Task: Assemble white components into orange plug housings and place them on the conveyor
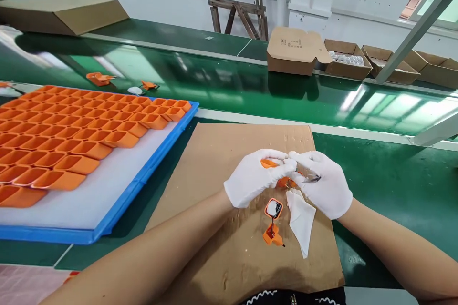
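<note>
My left hand (263, 175), in a white glove, is closed round an orange plastic part (269, 163), mostly hidden by the fingers. The gloved right hand (320, 181) meets it with fingers pinched together at the same part. A slim dark piece (315, 179) shows by the right fingers; what it belongs to is hidden. Just below the hands lies an orange-framed square piece (274, 208) with a white and black face, wired to a small orange housing (272, 235). Beside it, under the right hand, a white cloth or paper strip (301, 224) hangs down to a point.
A brown cardboard sheet (200, 176) covers the bench under my hands. To the left, a blue-edged tray (143, 176) holds many orange cups (80, 163). A green conveyor belt (222, 90) runs behind, carrying orange pieces (99, 78). Cardboard boxes (296, 52) line the far side.
</note>
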